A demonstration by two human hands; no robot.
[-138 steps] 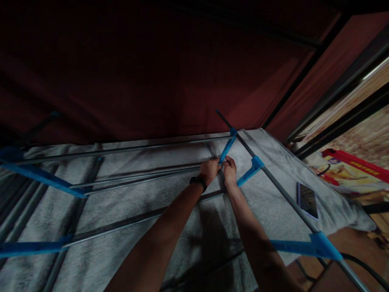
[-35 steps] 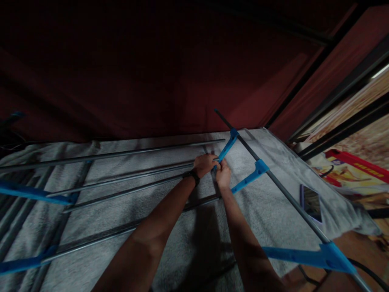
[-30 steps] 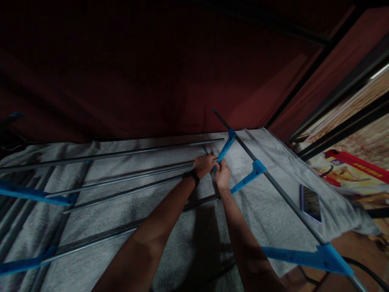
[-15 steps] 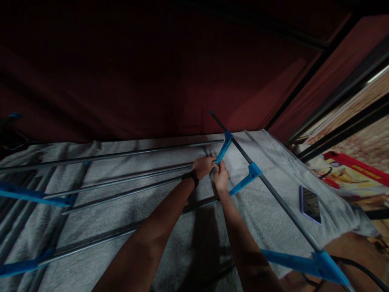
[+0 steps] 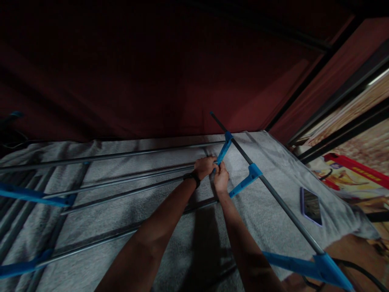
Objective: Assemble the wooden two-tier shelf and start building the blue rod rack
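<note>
My left hand [image 5: 205, 167], with a dark band at the wrist, is closed on the right end of a thin grey metal tube [image 5: 146, 177]. Right beside it, my right hand [image 5: 221, 179] pinches the lower tip of a blue plastic bracket [image 5: 224, 151]. Tube and bracket meet between my fingers, which hide the joint itself. That bracket sits on a long slanting grey pole [image 5: 281, 203], which also carries a second blue bracket [image 5: 246, 181] and a larger blue one [image 5: 304, 263] at its near end.
More grey tubes lie leftward, joined to blue brackets [image 5: 33, 195] at the left. Everything rests on a grey fleecy blanket [image 5: 255, 227]. A phone [image 5: 311, 206] lies right of the pole, near a red and yellow box [image 5: 354, 174]. A dark red curtain [image 5: 170, 97] hangs behind.
Both hands stay at the joint between tube and bracket. The left hand has shifted very slightly to the right; the rest looks the same.
</note>
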